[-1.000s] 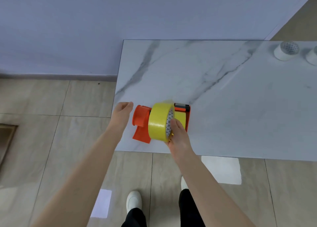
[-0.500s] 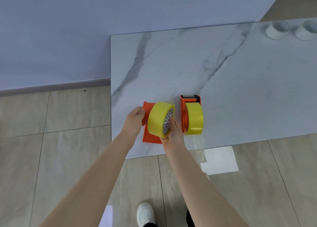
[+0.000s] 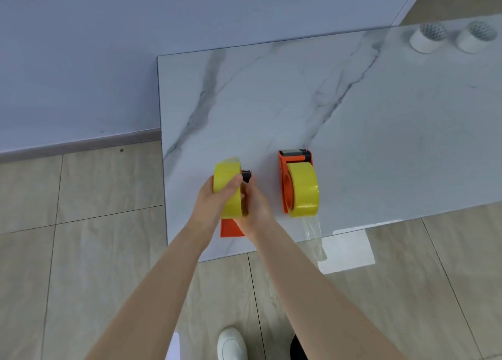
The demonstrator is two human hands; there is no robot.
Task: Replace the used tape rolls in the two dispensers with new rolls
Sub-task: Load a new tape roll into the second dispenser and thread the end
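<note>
A yellow tape roll point(image 3: 226, 181) stands on edge over an orange dispenser point(image 3: 231, 227) near the front left corner of the marble table point(image 3: 271, 101). My left hand point(image 3: 210, 206) grips this roll, its thumb across the top. My right hand point(image 3: 254, 206) is pressed against the roll's right side and the dispenser; its fingers are mostly hidden. The dispenser's black cutter point(image 3: 246, 175) shows beyond the roll. A second orange dispenser point(image 3: 286, 185) to the right carries a yellow roll point(image 3: 304, 189), and a clear tape strip point(image 3: 315, 237) hangs over the table edge.
Two white tape rolls point(image 3: 427, 37) point(image 3: 476, 37) sit at the far right of the table. The wall runs along the table's far side. Tiled floor lies left of and in front of the table, with my white shoe point(image 3: 231, 343) below.
My left hand moved from the dispenser's handle onto the yellow roll. The roll turned from tilted to edge-on over the dispenser. The view shifted left and closer.
</note>
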